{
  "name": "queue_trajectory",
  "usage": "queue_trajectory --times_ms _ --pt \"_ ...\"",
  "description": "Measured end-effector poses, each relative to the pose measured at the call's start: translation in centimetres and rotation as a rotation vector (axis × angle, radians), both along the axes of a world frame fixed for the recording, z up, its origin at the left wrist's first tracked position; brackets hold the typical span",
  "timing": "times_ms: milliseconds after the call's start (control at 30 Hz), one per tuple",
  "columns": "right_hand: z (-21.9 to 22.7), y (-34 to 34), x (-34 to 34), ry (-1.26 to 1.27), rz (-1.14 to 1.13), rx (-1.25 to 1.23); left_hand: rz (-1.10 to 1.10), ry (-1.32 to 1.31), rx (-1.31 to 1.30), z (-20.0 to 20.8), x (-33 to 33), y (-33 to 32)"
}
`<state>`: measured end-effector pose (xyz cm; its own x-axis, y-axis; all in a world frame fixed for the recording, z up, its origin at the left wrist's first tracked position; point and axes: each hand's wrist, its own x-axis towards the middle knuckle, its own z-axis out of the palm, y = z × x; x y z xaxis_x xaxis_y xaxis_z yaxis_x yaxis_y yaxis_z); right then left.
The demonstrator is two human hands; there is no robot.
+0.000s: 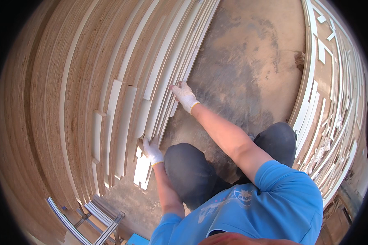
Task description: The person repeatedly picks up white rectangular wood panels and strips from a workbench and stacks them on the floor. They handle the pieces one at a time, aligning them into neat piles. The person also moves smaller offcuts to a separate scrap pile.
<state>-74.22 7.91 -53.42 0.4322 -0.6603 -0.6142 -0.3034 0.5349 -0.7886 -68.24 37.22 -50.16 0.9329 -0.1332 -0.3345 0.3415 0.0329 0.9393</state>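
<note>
I crouch beside a tall stack of long wood-core boards (90, 61) with white faces and bare brown edges. My right hand (185, 96), in a white knit glove with a yellow cuff, reaches forward and grips the edge of a narrow white board (192, 53) at the stack's right side. Nearer my left knee, my left hand (153, 151), gloved the same way, is closed at the near ends of the same group of narrow boards. Its fingertips are partly hidden against the boards. Shorter white pieces (143, 168) stick out below it.
Worn, stained concrete floor (241, 53) runs along the stack's right side. Farther right lies a long pile of white strips and offcuts (331, 122). A metal-framed stand (104, 218) is at the lower left, with a blue object (137, 240) near it.
</note>
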Motion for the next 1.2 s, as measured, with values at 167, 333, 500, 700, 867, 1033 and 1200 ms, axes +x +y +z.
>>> queue_trajectory --times_ms 167,333,500,700,867,1033,1200 --pt "0.9 -2.9 0.4 -0.063 -0.043 -0.015 0.011 0.001 0.056 0.9 -0.1 -1.0" --pt "0.9 -3.3 0.9 -0.095 -0.13 -0.026 -0.036 0.042 0.003 0.4 -0.5 -0.1" --pt "1.6 -2.5 1.1 -0.076 -0.216 -0.001 0.053 0.078 -0.11 -0.2 -2.8 -0.5" --pt "3.6 -2.9 0.5 -0.008 -0.185 -0.084 0.049 0.208 -0.29 -1.3 -3.9 -0.9" --pt "3.1 -3.9 0.3 -0.035 -0.105 -0.059 -0.171 0.314 0.054 -0.6 -3.8 -0.8" --pt "1.8 -4.8 0.1 -0.134 -0.055 0.053 -0.593 -0.624 1.369 1.8 -3.8 -1.8" --pt "1.6 -2.5 -0.2 -0.223 -0.014 0.123 -0.627 -0.653 1.581 4.5 -3.9 -2.0"
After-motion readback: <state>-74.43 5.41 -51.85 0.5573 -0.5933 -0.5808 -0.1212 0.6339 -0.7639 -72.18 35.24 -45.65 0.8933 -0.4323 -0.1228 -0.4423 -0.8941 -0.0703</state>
